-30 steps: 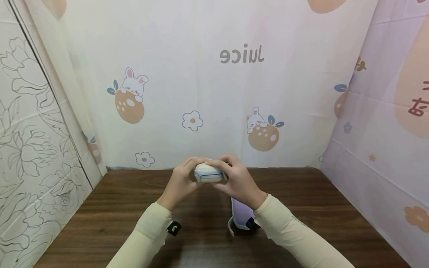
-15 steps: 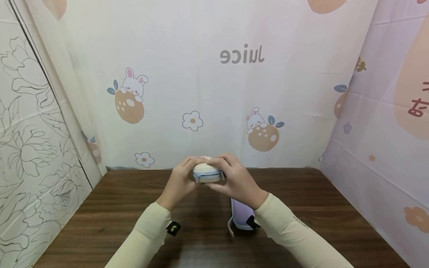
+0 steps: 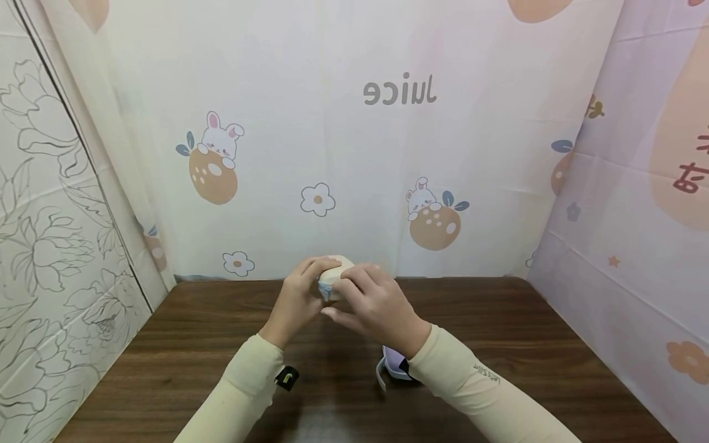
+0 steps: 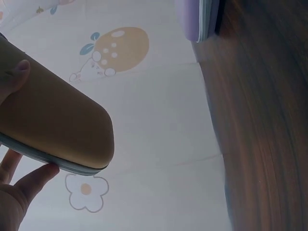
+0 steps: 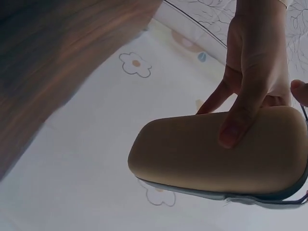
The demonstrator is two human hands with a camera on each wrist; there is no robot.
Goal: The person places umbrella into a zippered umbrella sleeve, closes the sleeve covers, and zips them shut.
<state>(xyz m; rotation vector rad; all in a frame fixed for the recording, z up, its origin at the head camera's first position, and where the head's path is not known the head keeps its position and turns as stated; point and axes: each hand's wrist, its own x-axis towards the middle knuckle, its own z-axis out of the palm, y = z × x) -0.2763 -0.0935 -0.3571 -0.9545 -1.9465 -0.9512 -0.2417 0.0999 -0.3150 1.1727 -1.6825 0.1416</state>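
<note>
A cream hard-shell zip case (image 3: 336,269) with light blue zipper trim is held up above the table between both hands. My left hand (image 3: 298,301) grips its left end; in the right wrist view the left thumb (image 5: 233,132) lies flat on the cream shell. The right hand (image 3: 378,301) is at the case's right end, fingers bent over its front and covering much of the zipper, thumb lower down. Only the tips of the right fingers (image 5: 300,91) show in the right wrist view, beside a thin dark strip at that end.
A purple case (image 3: 396,364) with pale edging and a loose strap (image 3: 380,374) stands on the dark wooden table (image 3: 221,369), partly behind the right forearm. Printed curtains (image 3: 321,135) enclose the back and sides. A small black device (image 3: 287,378) sits at the left wrist.
My right hand has shifted left and slightly down across the case's front, now hiding most of the zipper line. Its forearm covers more of the purple case. The left hand is nearly still.
</note>
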